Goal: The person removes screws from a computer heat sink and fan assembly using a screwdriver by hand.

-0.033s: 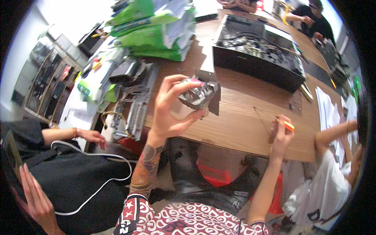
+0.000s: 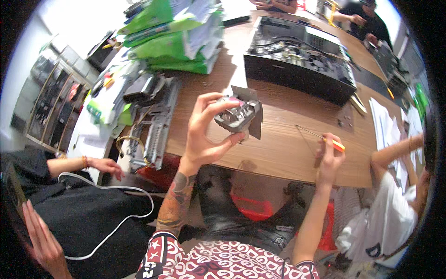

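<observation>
Over the near edge of the wooden table (image 2: 274, 135), my left hand (image 2: 204, 135) is raised, thumb and fingers gripping a dark grey boxy part (image 2: 239, 115). The part has an open front with silvery insides, a spot of pink near the fingertips and thin flat plates standing off it. What it belongs to I cannot tell. My right hand (image 2: 331, 158) is closed around a screwdriver (image 2: 338, 146) with an orange and yellow handle. Its thin shaft points up and left above the tabletop, apart from the grey part.
A black computer-like case (image 2: 297, 76), open on top, stands at the far side. Green and white packages (image 2: 172, 46) are piled at back left, beside metal frames (image 2: 151, 123). Small screws (image 2: 344, 122) lie on the right. People sit on both sides; a white cable (image 2: 109, 188) crosses at left.
The whole view has shifted slightly, so the table and case appear a little further left. Both hands keep their hold, with the grey part and the screwdriver in nearly the same place.
</observation>
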{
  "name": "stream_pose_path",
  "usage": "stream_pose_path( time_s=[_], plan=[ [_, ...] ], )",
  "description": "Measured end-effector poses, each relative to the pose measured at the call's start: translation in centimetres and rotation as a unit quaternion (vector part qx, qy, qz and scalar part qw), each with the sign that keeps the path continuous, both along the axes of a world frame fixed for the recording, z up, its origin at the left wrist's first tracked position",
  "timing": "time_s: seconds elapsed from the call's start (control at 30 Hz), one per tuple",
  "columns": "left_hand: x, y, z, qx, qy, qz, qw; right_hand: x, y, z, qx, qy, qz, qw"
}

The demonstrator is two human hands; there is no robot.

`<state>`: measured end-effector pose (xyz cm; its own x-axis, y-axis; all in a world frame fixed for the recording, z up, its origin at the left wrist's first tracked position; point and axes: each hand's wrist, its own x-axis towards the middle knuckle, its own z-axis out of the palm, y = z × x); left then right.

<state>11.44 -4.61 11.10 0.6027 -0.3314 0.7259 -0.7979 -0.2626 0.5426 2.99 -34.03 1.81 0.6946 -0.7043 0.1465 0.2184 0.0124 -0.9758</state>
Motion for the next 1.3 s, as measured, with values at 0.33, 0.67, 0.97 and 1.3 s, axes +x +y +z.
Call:
stream_pose_path(
  time_s=[0.33, 0.67, 0.97, 1.3],
  plan=[
    [-1.5, -7.3, -7.7, -0.051, -0.051, 0.005, 0.997, -0.1, -0.3, 0.6, 0.005, -0.022, 0.025, 0.999],
    [-2.6, -8.3, -6.9, -0.23, 0.013, -0.073, 0.97, -0.1, -0.1, 0.4, -0.022, -0.026, 0.018, 0.999],
    [-3.4, -8.1, -5.3, -0.46, 0.376, -0.211, 0.776, -0.3, -0.2, 0.5, -0.015, -0.015, 0.018, 1.0],
    [-3.9, -8.9, -7.1, -0.595, 0.553, -0.319, 0.488, -0.2, -0.3, 0.5, -0.011, -0.009, 0.019, 1.0]
  ],
)
